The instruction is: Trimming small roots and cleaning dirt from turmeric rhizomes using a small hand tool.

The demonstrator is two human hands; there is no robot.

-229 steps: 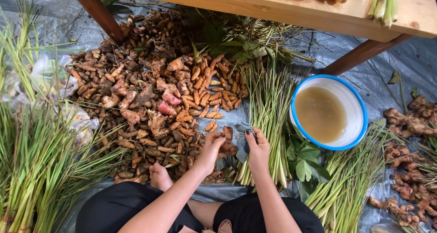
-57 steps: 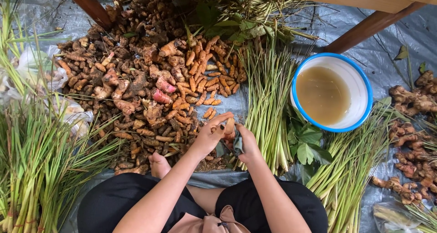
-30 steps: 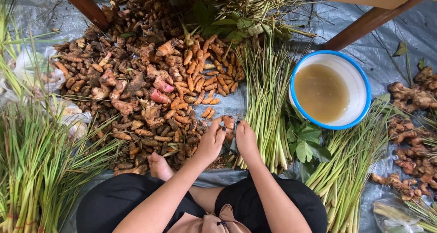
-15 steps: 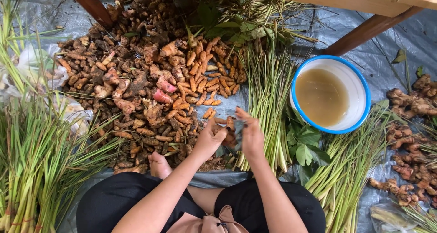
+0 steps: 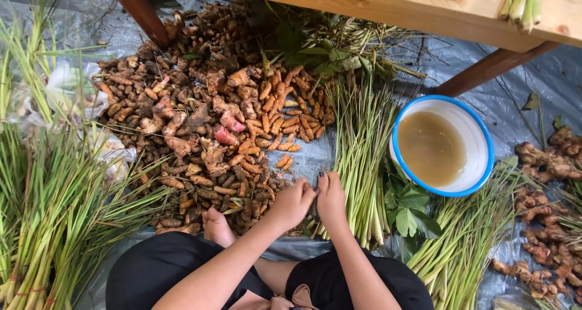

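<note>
Fingers (image 5: 308, 192) of both hands pinch small dark knife (image 5: 316, 192) between them.

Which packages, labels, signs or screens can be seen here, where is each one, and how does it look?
No labels, signs or screens are in view.
Plastic bags: at the left, among the lemongrass, crumpled, whitish and half clear; contents cannot be told.
Plastic sheet: spread on the ground under everything, grey and shiny, wrinkled.
Bowl: at the right, round, white with a blue rim, holding cloudy brownish liquid.
</note>
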